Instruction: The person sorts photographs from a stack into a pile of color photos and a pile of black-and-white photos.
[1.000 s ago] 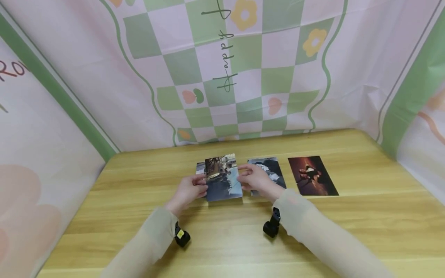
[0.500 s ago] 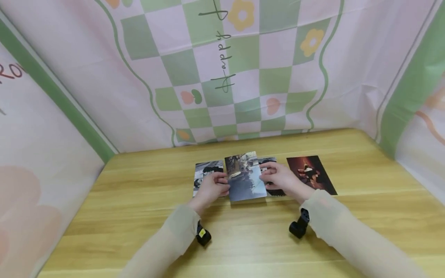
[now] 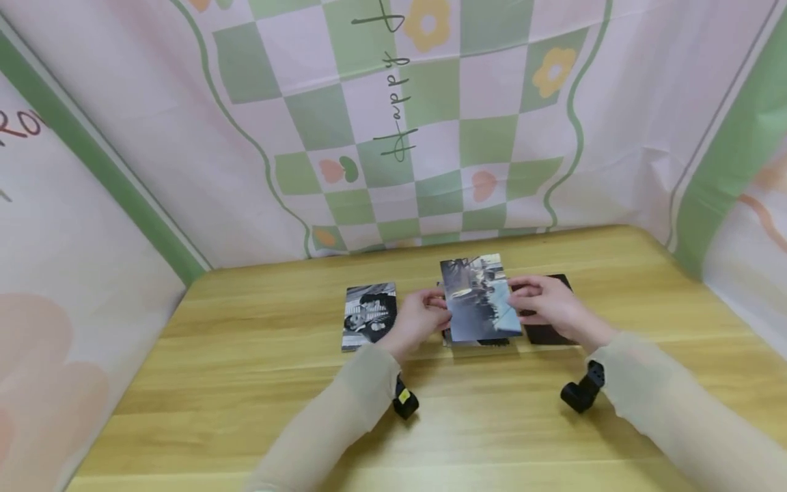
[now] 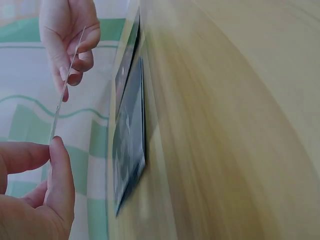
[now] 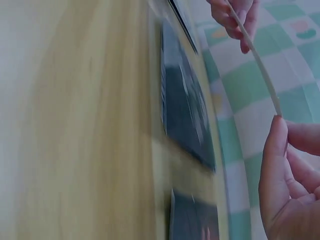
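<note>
While both hands, left hand [image 3: 420,320] and right hand [image 3: 549,307], pinch its side edges, the photo [image 3: 481,299] hovers level above another photo [image 3: 476,339] near the table [image 3: 246,383] back edge.

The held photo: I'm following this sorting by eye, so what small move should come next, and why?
Probably lower the held photo: the left hand and right hand pinch its edges, it hangs clear of the table, above the middle photo.

the backdrop cloth [image 3: 430,102] reads "happy"; left panel [image 3: 37,205] shows "ro".
</note>
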The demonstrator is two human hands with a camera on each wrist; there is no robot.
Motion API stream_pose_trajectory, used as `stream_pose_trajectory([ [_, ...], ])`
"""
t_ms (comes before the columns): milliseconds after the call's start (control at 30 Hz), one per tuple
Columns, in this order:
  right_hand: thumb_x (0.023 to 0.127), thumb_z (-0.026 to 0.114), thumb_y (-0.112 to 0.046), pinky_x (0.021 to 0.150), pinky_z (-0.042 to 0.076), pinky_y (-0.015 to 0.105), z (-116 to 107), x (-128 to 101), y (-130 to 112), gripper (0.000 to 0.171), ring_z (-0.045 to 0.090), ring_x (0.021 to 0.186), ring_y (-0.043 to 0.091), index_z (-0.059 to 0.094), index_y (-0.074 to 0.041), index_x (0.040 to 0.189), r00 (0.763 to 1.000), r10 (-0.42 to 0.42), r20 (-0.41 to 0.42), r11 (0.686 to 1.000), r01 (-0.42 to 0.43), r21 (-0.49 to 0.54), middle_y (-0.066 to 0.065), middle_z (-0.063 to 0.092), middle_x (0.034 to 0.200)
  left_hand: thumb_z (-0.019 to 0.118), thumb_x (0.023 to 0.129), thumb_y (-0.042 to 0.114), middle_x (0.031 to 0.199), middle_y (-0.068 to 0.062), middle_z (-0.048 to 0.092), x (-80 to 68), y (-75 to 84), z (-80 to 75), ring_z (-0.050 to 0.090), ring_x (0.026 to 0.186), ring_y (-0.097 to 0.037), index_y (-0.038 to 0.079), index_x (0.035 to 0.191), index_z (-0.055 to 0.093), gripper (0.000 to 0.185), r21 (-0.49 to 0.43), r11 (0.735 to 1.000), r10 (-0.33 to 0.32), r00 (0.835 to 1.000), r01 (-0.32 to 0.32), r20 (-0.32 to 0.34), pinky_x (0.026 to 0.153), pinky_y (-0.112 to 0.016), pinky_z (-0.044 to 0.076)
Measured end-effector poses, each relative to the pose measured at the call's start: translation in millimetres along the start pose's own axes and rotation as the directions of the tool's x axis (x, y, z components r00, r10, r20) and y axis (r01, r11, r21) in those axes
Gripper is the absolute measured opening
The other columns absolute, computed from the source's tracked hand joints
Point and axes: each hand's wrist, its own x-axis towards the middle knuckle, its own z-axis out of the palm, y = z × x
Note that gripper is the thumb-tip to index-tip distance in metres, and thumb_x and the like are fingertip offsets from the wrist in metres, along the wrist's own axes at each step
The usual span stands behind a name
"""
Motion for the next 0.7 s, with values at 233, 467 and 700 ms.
stream_pose_trajectory([
  [233, 0.096, 0.055, -0.017, 0.076, 0.058, 0.025, -34.7, -4.7, 20.1, 0.063, 0.059, 0.084, 0.000, 0.023, 0.012, 0.142, 1.000, 0.003, 0.016, 1.000, -0.003, -0.008, -0.010, 0.059, 0.095, 0.059, 0.084, -0.012, 0.084, -0.001, 0.054, 5.1, 6.7, 35.3, 0.061, 0.076, -0.013, -0.005, 0.125, 0.057, 0.041, 0.053, 0.998, 0.015, 0.999, -0.017, 0.030, 0.068, -0.025, 0.059],
  [467, 0.096, 0.055, -0.017, 0.080, 0.058, 0.025, -64.2, -7.3, 35.6, 0.065, 0.057, 0.086, -0.003, 0.020, 0.013, 0.142, 0.999, 0.024, 0.025, 0.997, -0.022, -0.074, -0.001, 0.059, 0.105, 0.060, 0.084, -0.013, 0.084, 0.000, 0.053, 11.2, 8.7, 66.5, 0.064, 0.086, -0.019, -0.005, 0.127, 0.055, 0.044, 0.054, 0.998, -0.022, 0.999, 0.020, 0.035, 0.075, -0.027, 0.059],
  [700, 0.095, 0.057, -0.014, 0.078, 0.058, 0.025, -80.9, -10.5, 51.1, 0.064, 0.060, 0.083, -0.001, 0.022, 0.015, 0.140, 1.000, 0.000, -0.009, 0.990, -0.002, -0.142, 0.006, 0.061, 0.108, 0.066, 0.081, -0.008, 0.080, 0.004, 0.052, 17.6, 5.3, 88.4, 0.056, 0.075, -0.007, -0.001, 0.125, 0.059, 0.045, 0.210, 0.978, -0.017, 1.000, 0.011, 0.026, 0.067, -0.020, 0.056],
])
